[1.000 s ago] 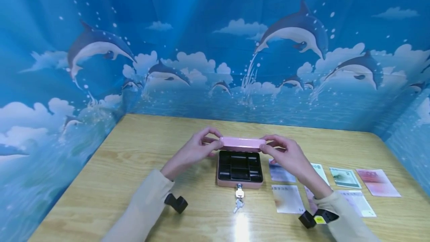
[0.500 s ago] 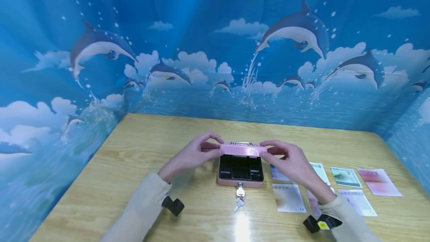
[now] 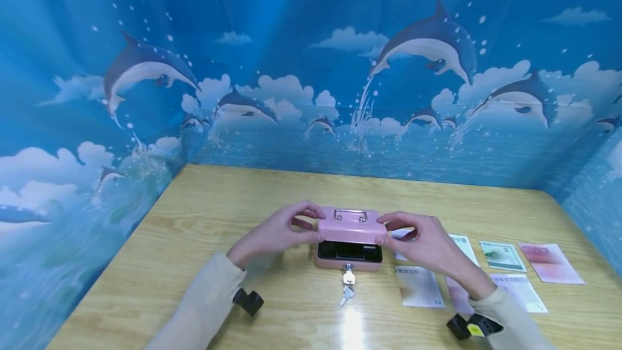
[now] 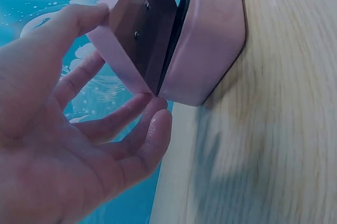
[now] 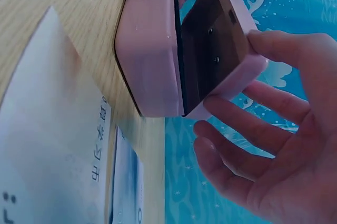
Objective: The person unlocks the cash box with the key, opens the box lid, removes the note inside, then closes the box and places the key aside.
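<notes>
The pink cash box (image 3: pixel 347 250) is set mid-surface (image 3: pixel 204 220), long axis left to right. Its half-lowered lid (image 3: pixel 352 227) is pinched at each short end, by the left hand (image 3: pixel 279 231) and right hand (image 3: pixel 421 242), equally near.

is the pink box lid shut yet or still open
Partly open. The lid is tilted over the base, a gap showing the black tray; left hand and right hand pinch its ends.

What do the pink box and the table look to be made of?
Pink box: probably painted sheet metal, going by its thin lid wall, rivets inside and smooth satin gloss. Table: light wood-grain surface, likely glossy laminate, since it mirrors a bright light glare.
</notes>
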